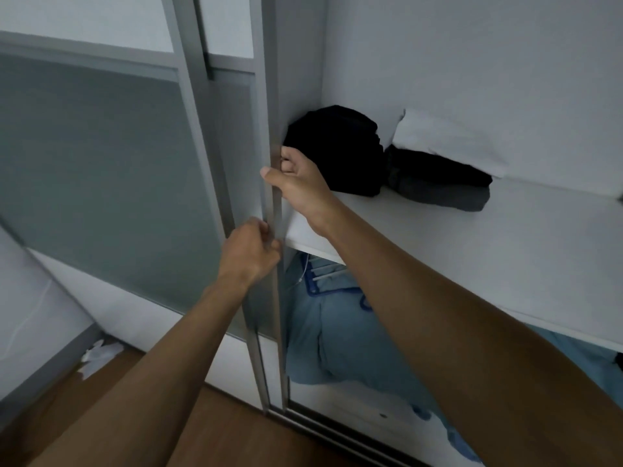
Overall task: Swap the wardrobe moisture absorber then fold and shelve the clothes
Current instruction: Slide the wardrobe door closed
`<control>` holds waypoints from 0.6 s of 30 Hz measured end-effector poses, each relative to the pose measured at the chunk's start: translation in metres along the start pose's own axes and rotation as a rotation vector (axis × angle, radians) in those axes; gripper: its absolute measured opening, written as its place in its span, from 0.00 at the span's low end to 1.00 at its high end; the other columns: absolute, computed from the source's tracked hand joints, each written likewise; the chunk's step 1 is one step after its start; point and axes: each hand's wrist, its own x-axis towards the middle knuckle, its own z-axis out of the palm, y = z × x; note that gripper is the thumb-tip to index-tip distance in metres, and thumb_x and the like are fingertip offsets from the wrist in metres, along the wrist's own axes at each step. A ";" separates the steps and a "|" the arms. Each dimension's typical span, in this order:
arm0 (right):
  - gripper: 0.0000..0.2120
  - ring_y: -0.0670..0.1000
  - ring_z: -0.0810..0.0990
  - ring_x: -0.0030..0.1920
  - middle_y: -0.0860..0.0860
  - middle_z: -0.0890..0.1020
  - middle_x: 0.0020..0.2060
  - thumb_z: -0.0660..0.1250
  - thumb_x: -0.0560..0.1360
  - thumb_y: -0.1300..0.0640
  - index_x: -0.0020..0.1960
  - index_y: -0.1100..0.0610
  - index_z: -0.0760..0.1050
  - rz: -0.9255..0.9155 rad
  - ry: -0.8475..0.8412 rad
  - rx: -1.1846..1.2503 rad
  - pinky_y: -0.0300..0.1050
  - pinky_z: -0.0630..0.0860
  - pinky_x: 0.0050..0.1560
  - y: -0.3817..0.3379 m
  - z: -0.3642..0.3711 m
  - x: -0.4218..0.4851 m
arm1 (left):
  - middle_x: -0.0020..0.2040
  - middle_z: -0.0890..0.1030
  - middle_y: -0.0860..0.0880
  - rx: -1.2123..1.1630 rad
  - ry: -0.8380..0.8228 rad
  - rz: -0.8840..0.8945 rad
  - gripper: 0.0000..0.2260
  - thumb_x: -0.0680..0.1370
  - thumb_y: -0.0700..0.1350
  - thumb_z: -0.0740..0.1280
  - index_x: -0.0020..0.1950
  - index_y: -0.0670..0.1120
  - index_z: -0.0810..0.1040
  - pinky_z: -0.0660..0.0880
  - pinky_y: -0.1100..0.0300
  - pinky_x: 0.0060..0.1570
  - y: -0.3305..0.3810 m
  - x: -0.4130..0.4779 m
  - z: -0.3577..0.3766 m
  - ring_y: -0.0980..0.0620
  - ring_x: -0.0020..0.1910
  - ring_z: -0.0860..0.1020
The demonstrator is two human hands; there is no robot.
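Hands both grip the vertical aluminium stile (272, 106) of the grey frosted-glass sliding wardrobe door (118, 163). Right hand (298, 178) sits higher, thumb on the outer face and fingers curled behind the edge. Left hand (251, 252) sits just below it, fingers pinched on the same stile. The 2 hands are near each other but not touching.

The stile's long axis runs upright, and the open wardrobe bay lies to the right of both hands. On the white laminate shelf (438, 251), just behind the right hand, lies a black folded garment (337, 150). A dark grey crumpled garment (438, 187) and a white folded cloth (448, 139) lie beside it. Pale blue garments (337, 332) hang below the shelf. No moisture absorber is visible.

Judgement: the task is at the access stage. The door likely needs sliding left, and the right hand is nearer the clothes.
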 end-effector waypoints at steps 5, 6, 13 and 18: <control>0.09 0.27 0.78 0.38 0.38 0.78 0.44 0.66 0.79 0.59 0.56 0.48 0.71 -0.023 0.037 -0.023 0.23 0.72 0.37 0.004 -0.042 -0.031 | 0.44 0.81 0.47 0.061 -0.061 0.063 0.10 0.77 0.52 0.68 0.47 0.46 0.78 0.78 0.50 0.49 0.036 -0.019 0.016 0.44 0.45 0.80; 0.09 0.27 0.78 0.39 0.37 0.78 0.44 0.66 0.80 0.59 0.55 0.47 0.71 -0.032 0.051 -0.026 0.24 0.73 0.37 0.005 -0.051 -0.039 | 0.43 0.81 0.47 0.079 -0.073 0.086 0.10 0.77 0.52 0.67 0.44 0.45 0.78 0.78 0.50 0.48 0.045 -0.024 0.021 0.43 0.45 0.79; 0.07 0.42 0.77 0.42 0.48 0.80 0.45 0.66 0.80 0.52 0.56 0.53 0.75 -0.053 0.172 -0.116 0.37 0.74 0.44 0.006 -0.136 -0.102 | 0.41 0.81 0.45 0.291 -0.078 0.266 0.17 0.80 0.56 0.63 0.41 0.46 0.79 0.74 0.52 0.45 0.124 -0.064 0.064 0.40 0.43 0.79; 0.10 0.42 0.73 0.38 0.46 0.75 0.39 0.64 0.81 0.52 0.56 0.57 0.75 -0.046 0.300 -0.231 0.28 0.70 0.36 0.010 -0.208 -0.153 | 0.46 0.82 0.45 0.397 -0.046 0.459 0.17 0.82 0.57 0.59 0.46 0.46 0.80 0.66 0.54 0.41 0.184 -0.093 0.108 0.41 0.45 0.79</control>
